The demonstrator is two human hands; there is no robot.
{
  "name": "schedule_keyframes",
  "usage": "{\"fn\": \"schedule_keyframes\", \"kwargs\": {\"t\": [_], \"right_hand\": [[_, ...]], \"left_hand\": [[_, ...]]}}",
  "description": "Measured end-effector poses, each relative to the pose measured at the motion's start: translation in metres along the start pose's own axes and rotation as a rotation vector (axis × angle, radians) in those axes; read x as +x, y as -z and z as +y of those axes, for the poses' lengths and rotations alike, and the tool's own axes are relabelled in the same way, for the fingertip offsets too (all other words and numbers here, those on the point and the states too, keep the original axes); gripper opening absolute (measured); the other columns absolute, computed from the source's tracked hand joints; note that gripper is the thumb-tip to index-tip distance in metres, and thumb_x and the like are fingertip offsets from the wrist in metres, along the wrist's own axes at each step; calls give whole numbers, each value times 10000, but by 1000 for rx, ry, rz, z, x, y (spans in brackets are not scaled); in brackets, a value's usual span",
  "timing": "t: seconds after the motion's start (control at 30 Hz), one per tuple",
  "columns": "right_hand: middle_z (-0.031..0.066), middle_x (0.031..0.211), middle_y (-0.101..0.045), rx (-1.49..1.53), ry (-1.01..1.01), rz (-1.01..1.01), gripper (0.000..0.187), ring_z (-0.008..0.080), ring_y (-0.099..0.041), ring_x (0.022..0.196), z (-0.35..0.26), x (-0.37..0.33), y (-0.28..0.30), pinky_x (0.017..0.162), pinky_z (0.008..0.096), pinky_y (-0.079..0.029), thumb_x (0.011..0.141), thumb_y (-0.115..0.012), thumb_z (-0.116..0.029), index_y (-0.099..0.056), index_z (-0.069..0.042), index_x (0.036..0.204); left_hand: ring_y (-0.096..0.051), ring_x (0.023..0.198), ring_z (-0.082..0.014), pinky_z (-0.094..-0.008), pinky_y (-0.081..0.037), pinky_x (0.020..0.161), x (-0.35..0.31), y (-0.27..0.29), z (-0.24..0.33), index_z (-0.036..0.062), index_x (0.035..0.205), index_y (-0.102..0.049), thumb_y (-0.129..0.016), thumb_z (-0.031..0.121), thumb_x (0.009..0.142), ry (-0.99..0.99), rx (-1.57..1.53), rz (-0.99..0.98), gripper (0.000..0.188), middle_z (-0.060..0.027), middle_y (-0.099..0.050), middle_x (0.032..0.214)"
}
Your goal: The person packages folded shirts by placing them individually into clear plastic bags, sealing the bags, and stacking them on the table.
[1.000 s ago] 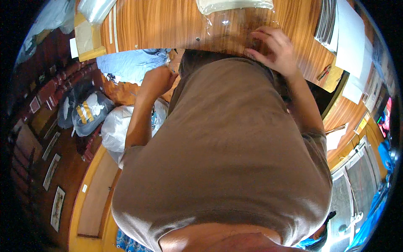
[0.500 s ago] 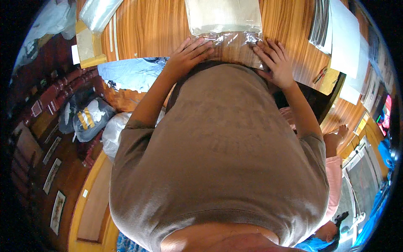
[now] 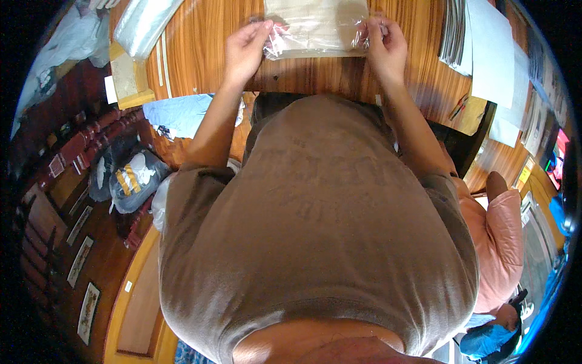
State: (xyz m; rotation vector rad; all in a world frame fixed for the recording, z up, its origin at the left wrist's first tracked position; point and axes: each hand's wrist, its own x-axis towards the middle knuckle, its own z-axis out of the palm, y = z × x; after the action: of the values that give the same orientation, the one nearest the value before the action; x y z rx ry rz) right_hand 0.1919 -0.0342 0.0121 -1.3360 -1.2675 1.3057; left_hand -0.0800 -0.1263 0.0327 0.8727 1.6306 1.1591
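While the left hand point(image 3: 247, 50) and right hand point(image 3: 388, 50) each pinch a near corner of the clear bag point(image 3: 315, 47) on the table point(image 3: 206, 51), the pale cloth point(image 3: 317, 18) already seems inside; its near end looks folded over, but I can't tell if it's sealed.

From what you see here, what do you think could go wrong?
The left hand and right hand pinch the near corners of the clear packet; uneven pulling might crease or tear its plastic. Another person's pink sleeve appears close to the right arm, so a bump could jog it. The red-handled tool lies near the edge of the wooden table; a sweeping forearm may knock it off.
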Motion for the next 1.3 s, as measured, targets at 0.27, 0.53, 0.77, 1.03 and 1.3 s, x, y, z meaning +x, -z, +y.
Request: {"fn": "schedule_keyframes", "kwargs": {"t": [0.27, 0.53, 0.77, 1.03, 1.3], "right_hand": [[81, 675, -683, -681, 218, 113, 368, 176, -680, 611, 16, 34, -15, 596, 345, -534, 1073, -585, -337, -674, -5, 943], [159, 723, -697, -541, 232, 201, 383, 304, -694, 649, 27, 33, -14, 629, 405, -551, 1022, -652, -380, -706, -18, 908], [207, 829, -736, -611, 57, 118, 398, 389, -738, 776, 6, 45, -13, 732, 471, -579, 958, -695, -408, -731, -12, 955], [205, 1049, -743, -871, 33, -54, 353, 395, -721, 971, -11, 61, -5, 848, 486, -570, 954, -676, -375, -733, -35, 1028], [223, 1614, -403, -1014, 864, -314, 665, 401, -328, 1520, -13, 34, -52, 1219, 572, -283, 1019, -504, -502, -517, -11, 1467]], "left_hand": [[-636, 591, -248, -376, -514, 591, 27, -48, -23, -12, 874, -707, -543, 199, 1066, -138, 298, 404, 329, -159, -717, 787], [-621, 646, -349, -439, -489, 609, 24, -49, -24, 2, 809, -621, -597, 185, 1041, -640, 564, 553, 296, -173, -644, 735], [-682, 843, -396, -550, -528, 736, 29, -34, 12, 78, 928, -656, -674, 314, 967, -202, 1014, 522, 240, -167, -702, 997], [-310, 1443, -554, -657, -280, 1166, 24, -72, 2, 111, 1491, -514, -579, 352, 993, -682, 1085, 118, 556, -235, -366, 1599], [-104, 1465, -692, -724, -156, 1193, 33, -72, -12, 204, 1613, -389, -530, 436, 1023, -621, 1121, 93, 650, -225, -157, 1715]]}}
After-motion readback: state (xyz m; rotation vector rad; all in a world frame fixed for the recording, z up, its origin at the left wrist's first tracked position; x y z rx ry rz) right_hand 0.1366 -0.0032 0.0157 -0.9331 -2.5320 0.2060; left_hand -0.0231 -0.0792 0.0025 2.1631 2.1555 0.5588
